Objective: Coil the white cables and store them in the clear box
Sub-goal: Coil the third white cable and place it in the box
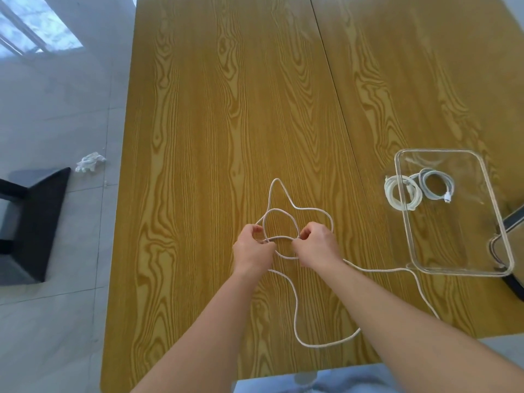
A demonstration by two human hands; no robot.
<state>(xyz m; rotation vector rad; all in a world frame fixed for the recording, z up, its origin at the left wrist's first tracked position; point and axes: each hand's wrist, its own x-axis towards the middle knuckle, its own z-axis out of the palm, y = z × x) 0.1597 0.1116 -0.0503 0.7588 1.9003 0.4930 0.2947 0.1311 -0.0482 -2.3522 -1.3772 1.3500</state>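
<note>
Both grips — left hand [252,246], right hand [317,245] — pinch white cable [295,313]; clear box [499,222] holds two coiled cables [419,188].

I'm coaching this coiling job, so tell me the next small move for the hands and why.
Probably draw another loop of the long white cable onto the small ring pinched between the left hand and right hand. Most of it lies slack on the yellow wooden table, while the clear plastic box holds two finished coils.

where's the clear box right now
In the head view the clear box sits on the wooden table near its right edge, right of both hands, with two coiled white cables lying inside it.
</note>
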